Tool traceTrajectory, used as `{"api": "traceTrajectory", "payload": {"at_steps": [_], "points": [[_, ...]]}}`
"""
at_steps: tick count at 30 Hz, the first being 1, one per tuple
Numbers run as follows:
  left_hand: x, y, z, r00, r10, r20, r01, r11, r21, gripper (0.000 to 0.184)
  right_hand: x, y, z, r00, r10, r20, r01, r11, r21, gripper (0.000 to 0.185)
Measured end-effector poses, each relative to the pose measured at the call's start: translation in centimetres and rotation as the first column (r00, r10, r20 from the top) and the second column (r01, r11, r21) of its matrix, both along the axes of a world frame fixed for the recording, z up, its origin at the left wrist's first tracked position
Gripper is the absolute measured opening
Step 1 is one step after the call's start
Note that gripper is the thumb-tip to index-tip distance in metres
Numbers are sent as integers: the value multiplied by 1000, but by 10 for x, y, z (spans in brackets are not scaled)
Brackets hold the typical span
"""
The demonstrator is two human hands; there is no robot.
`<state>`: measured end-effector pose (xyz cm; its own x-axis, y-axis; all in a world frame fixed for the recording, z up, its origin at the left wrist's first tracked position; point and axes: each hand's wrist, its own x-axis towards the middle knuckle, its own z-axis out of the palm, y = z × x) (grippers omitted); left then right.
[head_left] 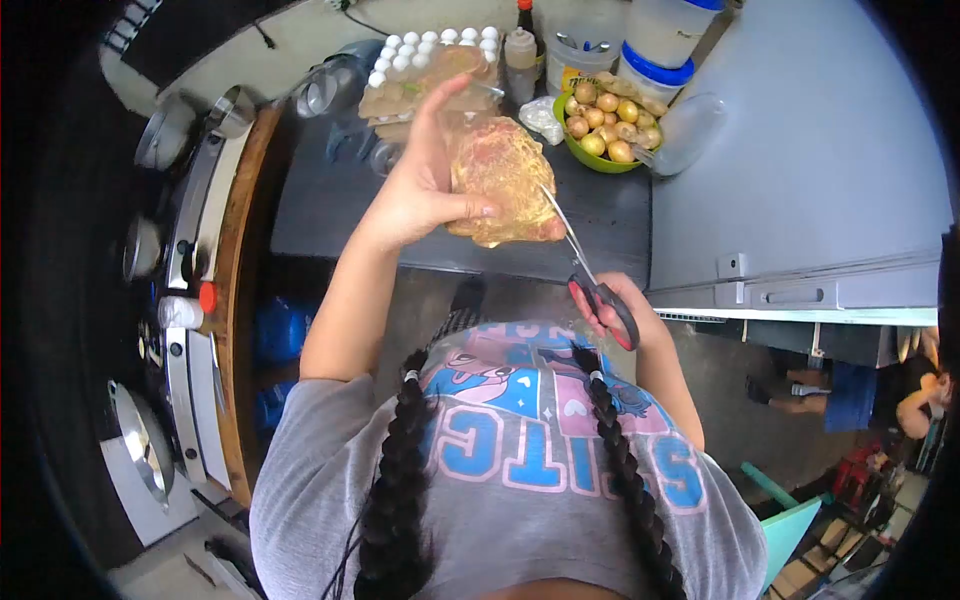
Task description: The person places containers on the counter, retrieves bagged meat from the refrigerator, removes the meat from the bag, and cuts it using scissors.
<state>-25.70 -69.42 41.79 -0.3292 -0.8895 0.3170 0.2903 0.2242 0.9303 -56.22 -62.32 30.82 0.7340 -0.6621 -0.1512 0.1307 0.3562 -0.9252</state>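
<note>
Left hand (pixel 425 195): thumb flat on the near face of the meat packet (pixel 500 180), forefinger stretched up, other fingers mostly hidden behind. Wide grip, but it has the packet. Right hand (pixel 632 295): fingers curled into the handles of the scissors (pixel 581 262), holding them.

Packet is held up in front of the chest, over the dark surface (pixel 320 220). Scissor tips overlap its right-hand part (can't tell if they've bitten in or just lie against it).

To cut well, I'd pinch the wrap taut near the cut, keep the left thumb off the blade line, and take short snips along loose plastic, not through meat. Keep it over the surface; contents look wet and could drip.

Further out, beyond the packet: eggs (pixel 410 52) in a carton, a squeeze bottle (pixel 521 65), onions (pixel 605 125) in a green bowl (pixel 612 166).

Text: shirt (pixel 520 400) letters, upside down from here, look like "STITC", partly behind the braids (pixel 395 500). Tub (pixel 570 60) has a yellow label, print too small to read. No brand I'd swear to.
</note>
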Motion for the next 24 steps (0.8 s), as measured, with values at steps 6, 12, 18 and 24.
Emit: {"api": "traceTrajectory", "payload": {"at_steps": [6,12,18,24], "points": [[8,50,6,992,-3,-125,2,1000,-13,122,6,10,13,960,266,83,-258,961,-94,99],[29,97,14,987,159,27,-156,985,-79,121,35,-2,33,900,436,21,-430,893,-135,84],[57,146,25,936,352,-4,-351,935,-51,120,74,9,31,896,443,-17,-443,896,-11,59],[106,204,25,872,486,49,-483,873,-65,119,138,26,34,821,571,-5,-569,817,-92,62]]}}
